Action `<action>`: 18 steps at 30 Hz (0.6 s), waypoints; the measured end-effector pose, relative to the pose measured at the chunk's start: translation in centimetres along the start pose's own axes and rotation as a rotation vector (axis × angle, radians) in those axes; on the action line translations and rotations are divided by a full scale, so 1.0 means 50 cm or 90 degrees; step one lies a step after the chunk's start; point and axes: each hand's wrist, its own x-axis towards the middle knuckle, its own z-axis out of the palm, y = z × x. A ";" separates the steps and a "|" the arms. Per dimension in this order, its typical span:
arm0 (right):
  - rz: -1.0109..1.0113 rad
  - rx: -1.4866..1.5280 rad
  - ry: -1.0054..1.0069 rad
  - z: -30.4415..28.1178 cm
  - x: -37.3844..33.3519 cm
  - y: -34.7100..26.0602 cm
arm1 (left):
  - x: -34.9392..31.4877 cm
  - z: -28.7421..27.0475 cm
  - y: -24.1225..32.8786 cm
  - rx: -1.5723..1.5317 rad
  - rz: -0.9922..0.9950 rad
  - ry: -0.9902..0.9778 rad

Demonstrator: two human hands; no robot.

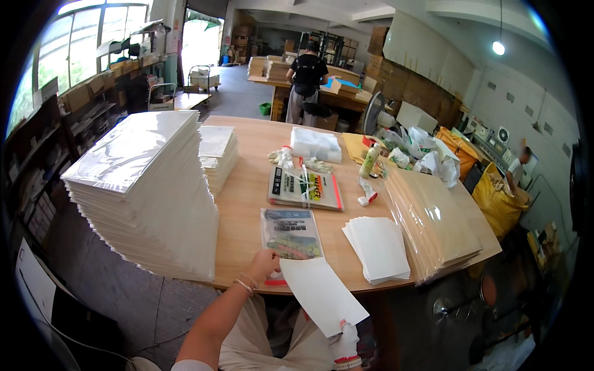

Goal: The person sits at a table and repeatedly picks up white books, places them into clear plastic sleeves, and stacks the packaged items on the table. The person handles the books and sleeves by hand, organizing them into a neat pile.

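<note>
A clear plastic bag (pixel 291 232) with printed dark lettering and a green picture lies at the table's near edge. My bare left hand (pixel 266 263), with bracelets at the wrist, is closed at the bag's left side, its fingertips pinching the film beside a corner of the white sheet. My right hand (pixel 348 340), in a white glove, grips the lower right corner of the white sheet (pixel 322 294). This sheet slants from over the bag down above my lap. Right of it lies a loose stack of white sheets (pixel 376 250).
Tall white stack (pixel 154 204) at left, smaller one (pixel 216 151) behind. Bundled printed bags (pixel 288 188), gloves (pixel 281 157), spray can (pixel 369 161) and film-wrapped brown stack (pixel 433 222) stand on the table (pixel 244 229). A person (pixel 307 77) works at a farther table.
</note>
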 end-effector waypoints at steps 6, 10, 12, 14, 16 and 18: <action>0.064 0.086 0.057 0.006 -0.052 -0.012 | -0.120 0.148 0.004 -0.091 0.177 0.146; 0.090 -0.023 0.003 -0.040 -0.047 0.013 | -0.123 0.271 -0.104 -0.410 0.121 0.119; 0.147 -0.030 0.029 0.012 -0.073 -0.002 | -0.124 0.336 -0.248 -0.625 -0.031 -0.042; 0.153 -0.059 0.038 0.015 -0.075 0.014 | -0.187 0.400 -0.329 -0.701 -0.085 -0.072; 0.137 -0.067 -0.030 0.023 -0.059 0.030 | -0.210 0.392 -0.332 -0.525 0.019 -0.044; 0.143 0.031 -0.071 0.023 -0.010 0.069 | -0.270 0.369 -0.304 -0.173 0.200 -0.018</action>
